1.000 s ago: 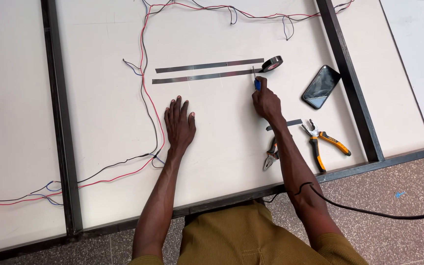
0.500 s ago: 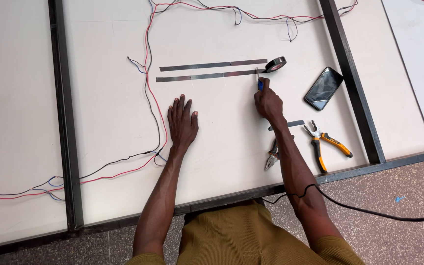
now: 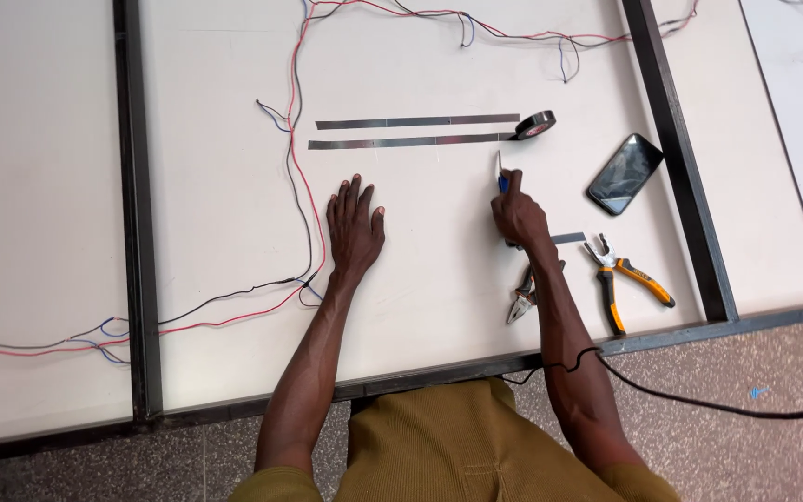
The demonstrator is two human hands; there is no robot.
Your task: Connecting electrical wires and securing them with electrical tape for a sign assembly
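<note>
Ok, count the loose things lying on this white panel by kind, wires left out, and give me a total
Metal strips: 2
Tape roll: 1
Phone: 1
Orange-handled pliers: 1
Grey pliers, partly under the right arm: 1
Blue-handled tool in the right hand: 1
Total: 7

The right hand (image 3: 519, 216) with its blue-handled blade (image 3: 501, 174) has drawn back from the roll of black tape (image 3: 535, 125) — a second ago the tip sat just under the roll at the end of the lower metal strip (image 3: 411, 142), now it stands clear below that strip. The left hand (image 3: 353, 228), flat on the bench (image 3: 234, 232), has barely shifted.
</note>
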